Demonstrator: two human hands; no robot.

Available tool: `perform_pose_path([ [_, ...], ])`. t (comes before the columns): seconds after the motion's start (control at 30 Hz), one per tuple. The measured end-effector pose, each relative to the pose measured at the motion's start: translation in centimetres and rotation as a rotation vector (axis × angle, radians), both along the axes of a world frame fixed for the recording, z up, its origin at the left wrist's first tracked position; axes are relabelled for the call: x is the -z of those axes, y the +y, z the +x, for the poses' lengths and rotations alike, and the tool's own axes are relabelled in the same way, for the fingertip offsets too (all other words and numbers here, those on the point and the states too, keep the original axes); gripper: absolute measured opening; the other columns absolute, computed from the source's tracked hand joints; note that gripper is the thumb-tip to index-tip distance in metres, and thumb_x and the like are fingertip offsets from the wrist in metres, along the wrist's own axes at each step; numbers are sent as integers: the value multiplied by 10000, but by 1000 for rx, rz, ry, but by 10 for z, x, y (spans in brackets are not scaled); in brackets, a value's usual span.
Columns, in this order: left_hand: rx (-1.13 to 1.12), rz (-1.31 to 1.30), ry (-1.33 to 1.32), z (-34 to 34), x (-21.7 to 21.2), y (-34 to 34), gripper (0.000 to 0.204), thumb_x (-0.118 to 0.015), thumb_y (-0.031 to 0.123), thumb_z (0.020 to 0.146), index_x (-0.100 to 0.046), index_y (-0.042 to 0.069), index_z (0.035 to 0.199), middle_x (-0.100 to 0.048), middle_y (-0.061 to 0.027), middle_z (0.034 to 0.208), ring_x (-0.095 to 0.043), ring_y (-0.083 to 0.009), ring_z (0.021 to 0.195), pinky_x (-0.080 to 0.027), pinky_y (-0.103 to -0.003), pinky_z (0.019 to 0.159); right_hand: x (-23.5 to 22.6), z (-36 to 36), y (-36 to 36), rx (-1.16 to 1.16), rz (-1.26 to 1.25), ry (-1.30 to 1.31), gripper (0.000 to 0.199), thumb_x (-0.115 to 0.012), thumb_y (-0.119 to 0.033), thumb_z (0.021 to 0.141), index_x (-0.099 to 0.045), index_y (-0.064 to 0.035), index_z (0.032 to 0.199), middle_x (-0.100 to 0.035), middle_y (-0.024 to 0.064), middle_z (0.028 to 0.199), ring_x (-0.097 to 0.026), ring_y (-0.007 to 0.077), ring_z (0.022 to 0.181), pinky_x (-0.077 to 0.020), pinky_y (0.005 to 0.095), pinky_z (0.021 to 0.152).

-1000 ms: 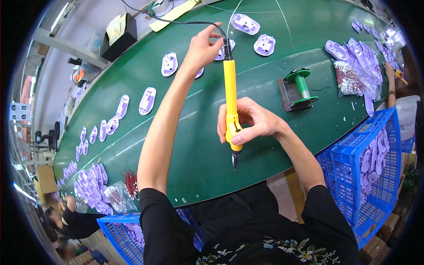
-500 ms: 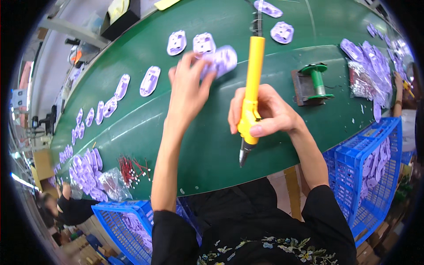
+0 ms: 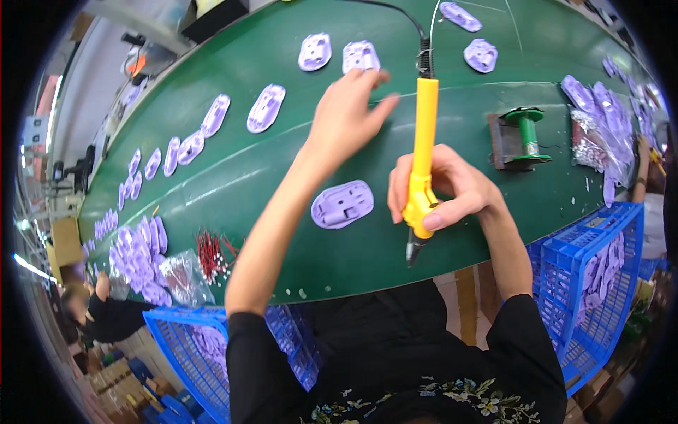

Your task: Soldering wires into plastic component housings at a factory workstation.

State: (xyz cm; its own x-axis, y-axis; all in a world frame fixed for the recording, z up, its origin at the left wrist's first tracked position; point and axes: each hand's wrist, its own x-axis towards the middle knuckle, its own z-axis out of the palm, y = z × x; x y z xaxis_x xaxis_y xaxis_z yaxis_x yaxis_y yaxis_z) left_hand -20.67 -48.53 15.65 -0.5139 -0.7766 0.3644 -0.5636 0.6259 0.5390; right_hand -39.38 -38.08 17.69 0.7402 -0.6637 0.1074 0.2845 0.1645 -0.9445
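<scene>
Right hand [image 3: 441, 194] fingers wrapped round yellow soldering iron [image 3: 422, 152], tip over near edge of green tabletop [image 3: 233, 169]. Left hand [image 3: 346, 116] fingers spread, holding nothing, hovering above; purple shell [image 3: 342, 204] lies beside iron. Risk: hot tip grazes shell or forearm; cord snags.

Right hand [image 3: 452, 191] gripping yellow soldering iron [image 3: 422, 166]; left hand [image 3: 346, 116] open above purple plastic shell [image 3: 342, 204], green belt [image 3: 247, 169]
</scene>
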Motion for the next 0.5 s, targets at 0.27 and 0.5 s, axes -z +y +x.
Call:
perform_pose_path([
  [0.27,-161,16,12,-183,48,-156,437,-704,395,824,-682,83,1130,-719,-188,1007,-697,-385,930,-561,-469,818,-3,-14,-4,117,10,-183,384,-786,-207,700,-623,8,975,-686,139,909,-657,213,860,-520,314,767],
  [0.5,-252,-211,423,-119,15,-128,151,-633,121,713,-755,54,773,-705,-193,792,-692,-389,757,-567,-464,743,2,2,8,265,78,-215,478,-808,-290,607,-575,4,904,-643,190,801,-646,248,692,-534,315,594],
])
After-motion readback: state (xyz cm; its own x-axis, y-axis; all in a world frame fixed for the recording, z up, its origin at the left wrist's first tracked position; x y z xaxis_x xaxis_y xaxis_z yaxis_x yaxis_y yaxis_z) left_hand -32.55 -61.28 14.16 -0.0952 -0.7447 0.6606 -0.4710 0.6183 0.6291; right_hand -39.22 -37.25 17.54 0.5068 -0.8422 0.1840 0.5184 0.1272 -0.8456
